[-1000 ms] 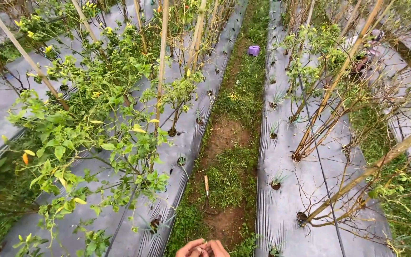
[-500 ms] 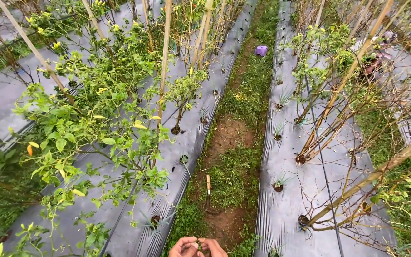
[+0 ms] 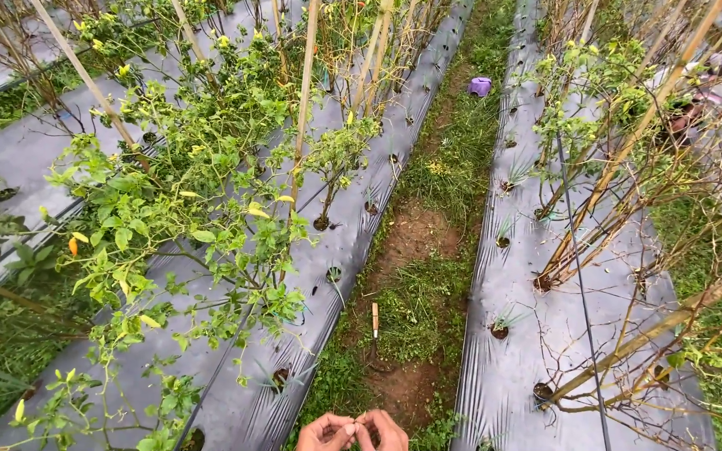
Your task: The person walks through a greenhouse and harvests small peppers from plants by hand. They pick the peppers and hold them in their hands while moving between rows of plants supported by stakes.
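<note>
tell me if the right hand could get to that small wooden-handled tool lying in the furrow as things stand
Probably yes. The wooden-handled tool lies in the open on the grass and soil strip just ahead of the right hand, with only low weeds between. The right hand's fingers are pressed together with the left hand, so they would have to part first.

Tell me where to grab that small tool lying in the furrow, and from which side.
Grip the pale wooden handle, the upper end of the small tool, coming from above. It lies flat along the furrow, exposed on grass, while the dark lower end sits on soil.
</note>
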